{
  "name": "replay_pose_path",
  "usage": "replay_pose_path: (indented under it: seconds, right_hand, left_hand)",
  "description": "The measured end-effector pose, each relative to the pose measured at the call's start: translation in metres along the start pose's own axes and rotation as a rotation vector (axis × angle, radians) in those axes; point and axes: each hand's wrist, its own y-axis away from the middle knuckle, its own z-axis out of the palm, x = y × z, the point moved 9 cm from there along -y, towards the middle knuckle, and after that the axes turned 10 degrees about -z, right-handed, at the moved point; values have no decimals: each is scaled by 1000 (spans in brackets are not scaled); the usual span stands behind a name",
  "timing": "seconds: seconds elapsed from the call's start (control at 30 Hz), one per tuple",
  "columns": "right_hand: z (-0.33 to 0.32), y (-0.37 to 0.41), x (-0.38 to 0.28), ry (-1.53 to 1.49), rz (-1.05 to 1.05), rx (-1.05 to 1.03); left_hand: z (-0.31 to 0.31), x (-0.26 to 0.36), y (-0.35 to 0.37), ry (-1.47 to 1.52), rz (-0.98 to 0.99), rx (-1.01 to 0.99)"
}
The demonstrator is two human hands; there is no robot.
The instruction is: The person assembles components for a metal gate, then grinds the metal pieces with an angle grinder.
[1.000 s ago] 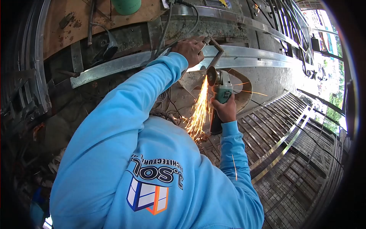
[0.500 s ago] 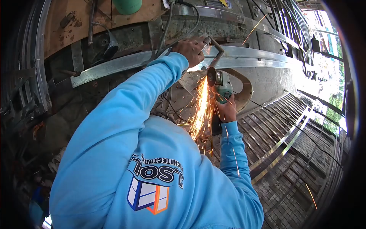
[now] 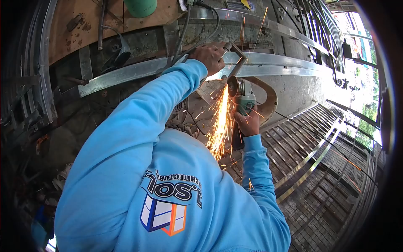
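My right hand (image 3: pixel 248 121) is wrapped round the green body of an angle grinder (image 3: pixel 244 102). The grinder's disc (image 3: pixel 234 87) meets the near end of an angled metal piece (image 3: pixel 239 63), and bright sparks (image 3: pixel 221 126) stream from there toward my body. My left hand (image 3: pixel 208 58) is closed on the other end of that metal piece, above a long shiny metal bar (image 3: pixel 273 59). The left fingers are partly hidden. Light blue sleeves cover both arms.
A green bucket (image 3: pixel 140 6) stands on a brown board (image 3: pixel 90 25) at upper left, near a padlock (image 3: pixel 74 22). A power cord (image 3: pixel 184 29) hangs close to my left hand. Metal grilles (image 3: pixel 306 134) lie at right. A curved band (image 3: pixel 268 98) rests behind the grinder.
The grinder and my right hand have shifted slightly down, and the disc face shows more. The spark stream has changed shape, with some sparks now flying upward. My left hand stays almost in place.
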Motion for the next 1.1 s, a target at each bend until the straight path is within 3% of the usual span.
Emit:
replay_pose_path:
  seconds: [0.13,0.43,0.53,0.73,0.83,1.1]
  right_hand:
    - [-1,1,3,16,62,-7]
    - [-4,2,-1,124,-10,12]
    - [3,3,7,-51,-7,-28]
    - [2,13,12,135,100,-39]
    - [6,13,13,115,91,-26]
    - [-3,1,-4,24,62,8]
  left_hand:
    - [4,-3,0,17,-49,-49]
    - [8,-5,-2,44,-13,-18]
    - [3,-1,-2,17,-20,-60]
    - [3,-1,-2,16,-19,-25]
    - [1,1,-2,-8,37,8]
    - [0,-1,-1,-12,-43,-46]
